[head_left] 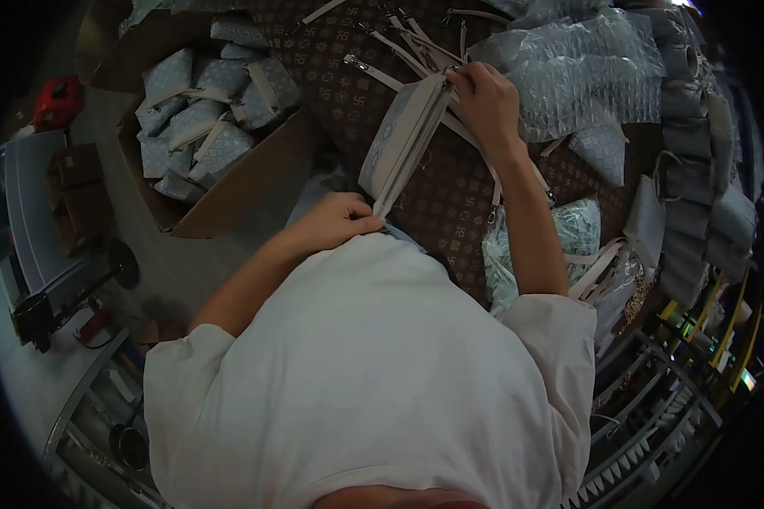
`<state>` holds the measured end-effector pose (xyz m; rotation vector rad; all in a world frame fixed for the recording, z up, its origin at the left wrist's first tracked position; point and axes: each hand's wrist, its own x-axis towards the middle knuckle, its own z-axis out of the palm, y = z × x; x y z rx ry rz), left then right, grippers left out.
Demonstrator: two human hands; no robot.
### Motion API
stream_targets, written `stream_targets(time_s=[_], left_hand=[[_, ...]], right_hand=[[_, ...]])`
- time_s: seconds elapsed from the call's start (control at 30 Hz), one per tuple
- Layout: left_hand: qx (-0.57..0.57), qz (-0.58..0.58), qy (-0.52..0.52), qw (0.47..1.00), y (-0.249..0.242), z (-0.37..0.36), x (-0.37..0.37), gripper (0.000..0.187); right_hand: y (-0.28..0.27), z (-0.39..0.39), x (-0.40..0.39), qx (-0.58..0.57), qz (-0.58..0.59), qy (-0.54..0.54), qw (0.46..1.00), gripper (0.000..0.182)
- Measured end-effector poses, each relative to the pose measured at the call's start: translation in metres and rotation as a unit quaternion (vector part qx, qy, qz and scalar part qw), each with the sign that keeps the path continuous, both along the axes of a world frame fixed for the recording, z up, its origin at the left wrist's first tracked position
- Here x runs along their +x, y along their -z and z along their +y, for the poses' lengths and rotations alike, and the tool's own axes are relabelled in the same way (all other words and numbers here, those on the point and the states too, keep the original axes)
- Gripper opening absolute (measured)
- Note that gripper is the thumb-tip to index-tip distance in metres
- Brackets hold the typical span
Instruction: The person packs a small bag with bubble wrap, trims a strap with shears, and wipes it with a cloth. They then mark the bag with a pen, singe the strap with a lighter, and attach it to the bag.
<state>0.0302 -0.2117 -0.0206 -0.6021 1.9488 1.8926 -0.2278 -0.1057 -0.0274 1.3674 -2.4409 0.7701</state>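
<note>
A pale grey-blue patterned zip pouch (pixel 389 146) with a cream top band is stretched between my two hands, its zipper facing right. My left hand (pixel 344 222) pinches the pouch's near end, close to my shirt. At the far end, my right hand (pixel 488 102) is closed around the corner by the zipper and a metal fitting; exactly what lies between those fingers is partly hidden. Several cream straps (pixel 373 72) with metal clips lie on the brown patterned table cover (pixel 323 102) beyond and under the right hand.
On the left, a cardboard box (pixel 221 191) holds several similar pouches (pixel 199 127). Bubble wrap (pixel 577 72) covers the back right. Grey pouches (pixel 688 170) line the right edge, near a plastic bag (pixel 577 225). A red object (pixel 57 102) stands far left.
</note>
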Motion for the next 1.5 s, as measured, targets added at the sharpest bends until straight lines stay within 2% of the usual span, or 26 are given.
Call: stream_targets(time_s=[0.07, 0.1, 0.13, 0.17, 0.2, 0.27, 0.3, 0.33, 0.37, 0.4, 0.43, 0.5, 0.57, 0.6, 0.73, 0.8, 0.87, 0.97, 1.13, 1.2, 1.27, 1.3, 1.33, 1.37, 1.4, 1.5], left_hand=[[-0.113, 0.009, 0.259, 0.959, -0.002, -0.025, -0.017, 0.028], [-0.036, -0.013, 0.188, 0.981, 0.012, -0.043, -0.023, 0.033], [0.042, -0.033, 0.113, 0.992, 0.032, -0.059, -0.031, 0.039], [0.054, -0.047, -0.041, 0.997, 0.052, -0.068, -0.048, 0.044], [0.066, -0.059, -0.195, 0.977, 0.075, -0.072, -0.062, 0.051], [0.260, -0.054, -0.173, 0.948, 0.120, -0.056, -0.088, 0.067], [0.257, -0.048, -0.174, 0.949, 0.109, -0.047, -0.097, 0.067], [0.292, 0.025, -0.187, 0.938, 0.093, -0.033, -0.099, 0.068], [0.326, 0.095, -0.199, 0.919, 0.083, -0.027, -0.097, 0.071], [0.324, 0.093, -0.199, 0.920, 0.081, -0.030, -0.094, 0.071], [0.307, 0.119, -0.184, 0.926, 0.081, -0.034, -0.091, 0.070], [0.288, 0.145, -0.167, 0.932, 0.085, -0.041, -0.087, 0.070], [0.305, 0.150, -0.223, 0.913, 0.095, -0.057, -0.092, 0.069], [0.313, 0.154, -0.252, 0.903, 0.097, -0.062, -0.090, 0.068], [0.343, 0.170, -0.357, 0.852, 0.105, -0.077, -0.087, 0.066], [0.365, 0.181, -0.387, 0.827, 0.107, -0.090, -0.084, 0.064], [0.387, 0.199, -0.412, 0.801, 0.106, -0.103, -0.051, 0.063], [0.420, 0.199, -0.446, 0.765, 0.114, -0.145, 0.002, 0.061], [0.465, 0.192, -0.539, 0.675, 0.147, -0.258, 0.037, 0.058], [0.313, 0.025, -0.750, 0.582, 0.192, -0.318, 0.065, 0.045], [0.273, -0.095, -0.838, 0.462, 0.227, -0.343, 0.106, 0.031], [0.268, -0.097, -0.837, 0.467, 0.225, -0.347, 0.107, 0.031], [0.278, -0.087, -0.796, 0.531, 0.221, -0.344, 0.110, 0.026], [0.286, -0.082, -0.749, 0.592, 0.218, -0.338, 0.112, 0.022], [0.278, -0.097, -0.747, 0.596, 0.211, -0.333, 0.106, 0.022], [0.165, -0.009, -0.649, 0.742, 0.166, -0.317, 0.042, 0.018]], right_hand=[[0.006, -0.004, 0.004, -0.029, -0.137, -0.001, 0.990, 0.021], [0.018, -0.002, 0.008, -0.029, -0.135, -0.002, 0.990, 0.021], [0.037, 0.001, 0.012, -0.161, -0.261, 0.036, 0.951, 0.026], [0.058, 0.001, 0.017, -0.288, -0.378, 0.068, 0.877, 0.034], [0.082, -0.002, 0.032, -0.289, -0.376, 0.063, 0.878, 0.034], [0.133, -0.017, 0.081, -0.279, -0.377, 0.032, 0.883, 0.048], [0.140, -0.021, 0.092, -0.274, -0.376, 0.017, 0.885, 0.055], [0.126, -0.020, 0.097, -0.276, -0.374, 0.014, 0.885, 0.055], [0.097, -0.020, 0.103, -0.176, -0.318, 0.021, 0.931, 0.056], [0.073, -0.025, 0.106, -0.076, -0.258, 0.031, 0.963, 0.056], [0.059, -0.027, 0.104, -0.079, -0.261, 0.033, 0.962, 0.056], [0.028, -0.028, 0.090, -0.120, -0.294, -0.037, 0.948, 0.061], [-0.043, -0.038, 0.066, -0.355, -0.219, -0.075, 0.906, 0.065], [-0.046, -0.041, 0.068, -0.358, -0.218, -0.078, 0.905, 0.065], [-0.050, -0.065, 0.087, -0.089, 0.036, -0.021, 0.995, 0.065], [0.000, -0.098, 0.112, 0.024, -0.070, -0.070, 0.995, 0.063], [0.006, -0.123, 0.119, 0.073, -0.133, -0.124, 0.981, 0.065], [0.001, -0.146, 0.109, -0.042, -0.227, -0.229, 0.946, 0.056], [0.037, -0.171, -0.004, -0.179, -0.324, 0.010, 0.929, 0.048], [0.079, -0.178, -0.078, -0.191, -0.358, 0.154, 0.901, 0.054], [0.082, -0.181, -0.130, -0.118, -0.308, 0.246, 0.911, 0.064], [0.101, -0.188, -0.153, -0.098, -0.256, 0.311, 0.910, 0.067], [0.125, -0.196, -0.171, -0.070, -0.206, 0.375, 0.901, 0.070], [0.139, -0.207, -0.188, -0.170, -0.292, 0.344, 0.876, 0.069], [0.153, -0.211, -0.198, -0.269, -0.371, 0.313, 0.832, 0.068], [0.103, -0.213, -0.184, -0.215, -0.561, 0.220, 0.769, 0.054]])
